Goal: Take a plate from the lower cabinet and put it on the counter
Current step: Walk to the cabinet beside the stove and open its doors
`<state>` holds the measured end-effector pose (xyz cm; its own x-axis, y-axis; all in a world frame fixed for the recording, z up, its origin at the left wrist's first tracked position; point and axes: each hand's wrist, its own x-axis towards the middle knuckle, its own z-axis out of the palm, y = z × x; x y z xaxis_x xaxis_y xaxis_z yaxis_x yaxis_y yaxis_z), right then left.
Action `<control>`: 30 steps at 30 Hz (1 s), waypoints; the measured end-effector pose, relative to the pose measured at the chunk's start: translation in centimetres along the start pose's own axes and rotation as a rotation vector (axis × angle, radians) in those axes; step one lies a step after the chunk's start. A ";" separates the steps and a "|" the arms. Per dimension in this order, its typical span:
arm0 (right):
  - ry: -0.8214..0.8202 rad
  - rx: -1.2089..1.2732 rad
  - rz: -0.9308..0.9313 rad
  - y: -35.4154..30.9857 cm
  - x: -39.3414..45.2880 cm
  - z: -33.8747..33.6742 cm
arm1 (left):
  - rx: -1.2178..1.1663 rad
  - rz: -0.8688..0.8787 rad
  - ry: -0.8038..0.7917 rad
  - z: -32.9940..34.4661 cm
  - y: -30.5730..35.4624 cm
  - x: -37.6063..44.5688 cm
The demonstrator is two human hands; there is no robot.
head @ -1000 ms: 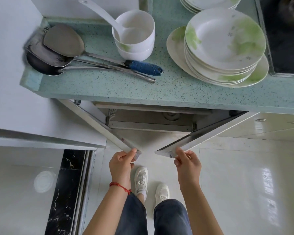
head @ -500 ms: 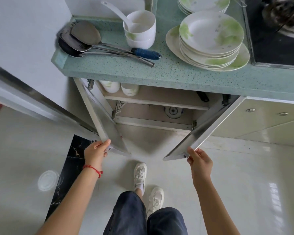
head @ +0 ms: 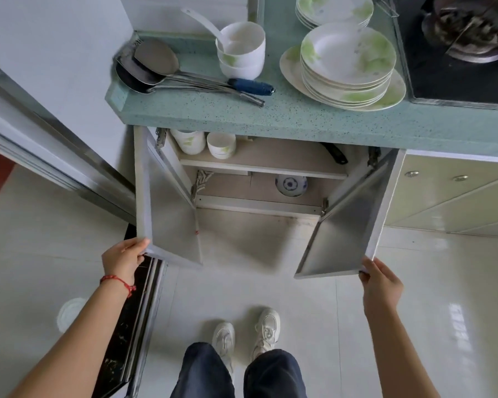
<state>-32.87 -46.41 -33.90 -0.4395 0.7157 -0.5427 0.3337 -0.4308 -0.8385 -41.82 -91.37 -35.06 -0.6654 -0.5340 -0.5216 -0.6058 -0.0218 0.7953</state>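
The lower cabinet stands wide open under the green speckled counter [head: 299, 116]. My left hand [head: 124, 258] grips the bottom corner of the left cabinet door [head: 167, 225]. My right hand [head: 381, 285] grips the bottom corner of the right cabinet door [head: 348, 225]. On the cabinet floor lies a blue-and-white patterned dish [head: 291, 185]. Two white bowls [head: 204, 143] stand on the upper shelf, and a black handle [head: 334, 153] shows at the shelf's right. No plate is visible inside; the back of the cabinet is hidden by the counter.
On the counter sit a stack of white-and-green plates [head: 348, 67], a second plate stack [head: 334, 10] behind it, stacked bowls with a white ladle [head: 240, 50], and metal spatulas [head: 167, 70]. A black stove [head: 466, 44] is at the right. My feet [head: 247, 334] stand on pale tiles.
Both doors have swung from nearly shut to wide open, my hands moving apart with them. The view has pulled back and the cabinet's shelves and dishes have come into sight.
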 end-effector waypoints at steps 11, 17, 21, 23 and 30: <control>0.234 0.000 -0.044 -0.5 -1.2 -3.4 | 0.266 0.173 0.049 -1.5 0.4 -0.7; 0.238 -0.192 -0.113 0.4 -4.8 -2.0 | 0.820 0.653 0.044 0.0 0.9 -5.3; 0.051 -0.534 -0.295 1.0 -7.0 0.4 | 0.944 0.909 -0.244 2.7 0.8 -8.5; -0.063 -0.735 -0.426 1.0 -7.1 1.4 | 1.031 0.964 -0.323 4.5 1.2 -9.5; -0.371 -1.102 -0.596 -0.8 -1.4 3.9 | 1.234 0.986 -0.384 12.3 4.2 -10.1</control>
<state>-35.72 -49.25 -32.67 -0.8992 0.3697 -0.2340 0.4351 0.6982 -0.5685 -43.02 -75.66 -30.24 -0.9351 0.3052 -0.1804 0.2615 0.9374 0.2301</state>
